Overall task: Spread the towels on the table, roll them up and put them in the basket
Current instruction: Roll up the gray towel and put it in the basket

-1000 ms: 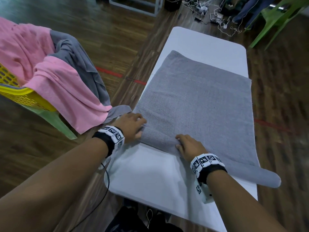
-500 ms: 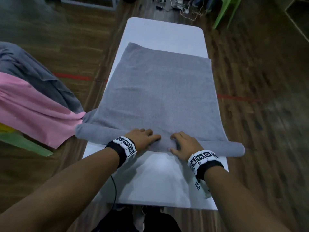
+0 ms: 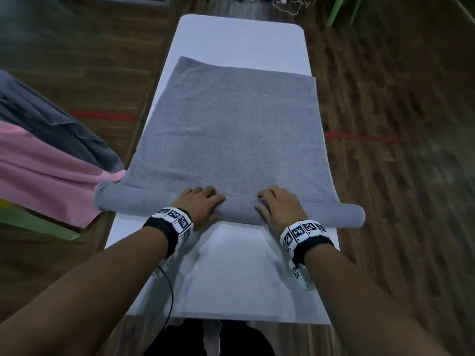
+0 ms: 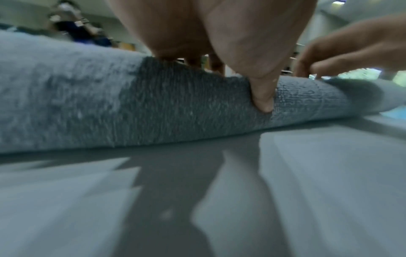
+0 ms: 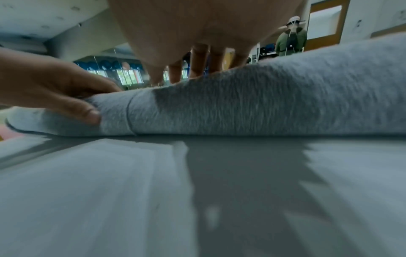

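Observation:
A grey towel (image 3: 231, 129) lies spread on the white table (image 3: 239, 37). Its near end is wound into a roll (image 3: 133, 201) that overhangs both long edges of the table. My left hand (image 3: 203, 204) and right hand (image 3: 277, 206) sit side by side on the middle of the roll. On each, the fingers curl over the top and the thumb is on the near side. In the left wrist view the left thumb (image 4: 262, 97) digs into the roll (image 4: 77, 104). The right wrist view shows the right fingers (image 5: 198, 59) over the roll (image 5: 285, 104).
To the left of the table, a pink towel (image 3: 43, 181) and a dark grey towel (image 3: 51, 124) hang over a green chair leg (image 3: 33, 224). Wooden floor with red tape lines surrounds the table. Bare tabletop lies between the roll and me.
Both hands have slid from the left part of the roll to its middle. The roll has grown thicker and moved away from me. The view has swung to face the table squarely.

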